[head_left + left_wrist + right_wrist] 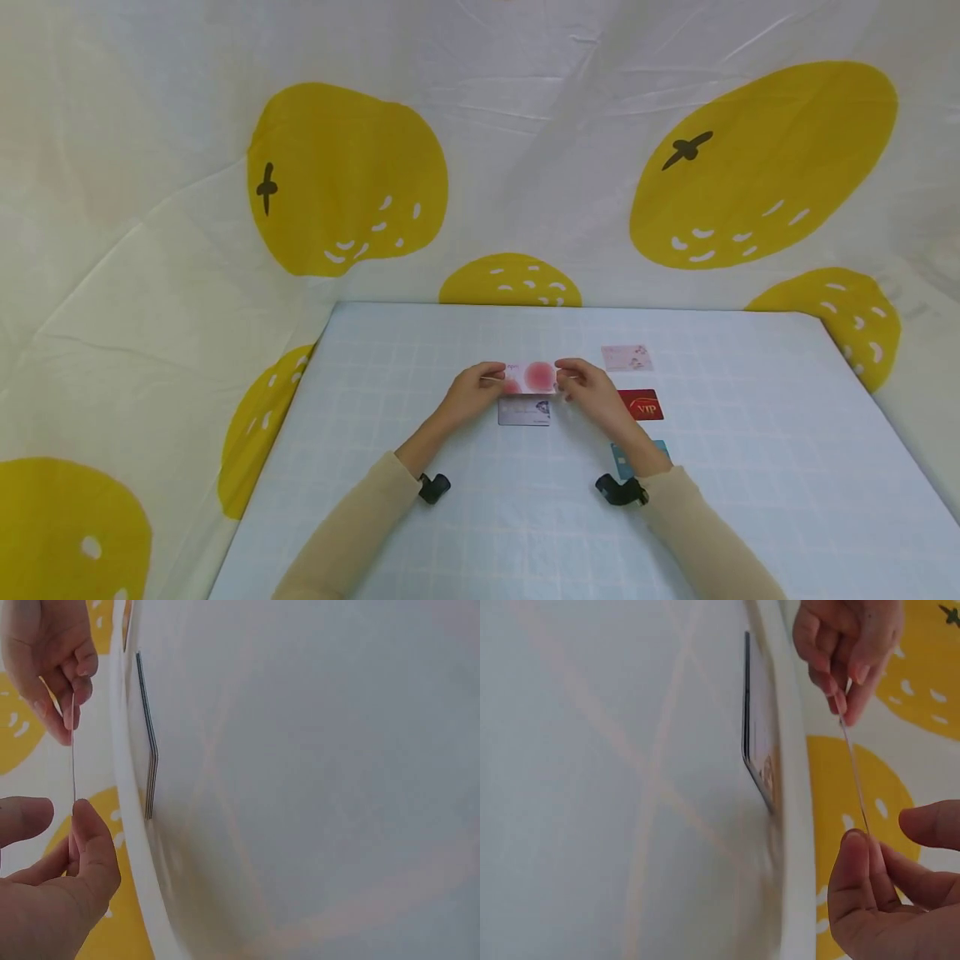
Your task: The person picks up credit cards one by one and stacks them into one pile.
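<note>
A white card with pink-red round blots point(538, 377) is held up by both hands, one at each short end. My left hand point(474, 393) pinches its left end between thumb and fingers. At the right end, the fingertips of my right hand point(588, 393) pinch it too. Seen edge-on in the left wrist view, the card point(73, 761) spans from one hand to the other. Just below it on the table lies a small stack of cards point(523, 413), a silvery-lilac one on top. Several layered edges of the stack point(152, 754) show in the left wrist view.
To the right, in a column, lie a pale pink card point(627, 358), a red VIP card point(647, 405) and a teal card point(621, 461) partly hidden under my right forearm. A pale checked cloth covers the table point(780, 467). Behind hangs a white curtain point(540, 183) with yellow fruit shapes.
</note>
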Motion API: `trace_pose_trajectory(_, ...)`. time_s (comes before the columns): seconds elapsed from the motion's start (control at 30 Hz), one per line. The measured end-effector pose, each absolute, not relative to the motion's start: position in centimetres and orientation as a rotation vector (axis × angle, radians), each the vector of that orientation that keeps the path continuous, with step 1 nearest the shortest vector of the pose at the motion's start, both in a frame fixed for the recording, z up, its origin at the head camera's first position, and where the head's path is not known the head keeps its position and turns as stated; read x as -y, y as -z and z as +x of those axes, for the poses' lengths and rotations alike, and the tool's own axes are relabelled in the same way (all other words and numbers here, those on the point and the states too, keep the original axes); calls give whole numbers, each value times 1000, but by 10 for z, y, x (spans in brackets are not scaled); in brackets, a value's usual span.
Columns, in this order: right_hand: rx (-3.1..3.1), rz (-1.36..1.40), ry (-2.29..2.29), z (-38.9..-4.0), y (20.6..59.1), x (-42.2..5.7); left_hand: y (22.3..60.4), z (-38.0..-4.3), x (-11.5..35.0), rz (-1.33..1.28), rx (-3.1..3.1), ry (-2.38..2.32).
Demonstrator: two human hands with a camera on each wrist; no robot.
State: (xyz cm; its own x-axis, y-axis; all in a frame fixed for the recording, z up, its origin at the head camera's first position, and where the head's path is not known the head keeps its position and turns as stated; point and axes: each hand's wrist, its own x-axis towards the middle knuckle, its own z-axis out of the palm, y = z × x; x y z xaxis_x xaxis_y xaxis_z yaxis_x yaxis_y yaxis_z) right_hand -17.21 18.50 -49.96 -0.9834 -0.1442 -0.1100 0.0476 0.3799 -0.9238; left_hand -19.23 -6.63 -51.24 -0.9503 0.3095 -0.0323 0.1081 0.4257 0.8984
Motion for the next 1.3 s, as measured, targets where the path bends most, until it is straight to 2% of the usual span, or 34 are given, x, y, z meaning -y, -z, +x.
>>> trace_pose_trajectory(0.5, -2429, -15, 1583, -158, 512, -175, 514, -166, 78, 358, -2550, -1452)
trace_pose_trajectory(1.3, -2573, -134, 1376, -154, 522, -171, 520, -162, 78, 337, -2552, -1280)
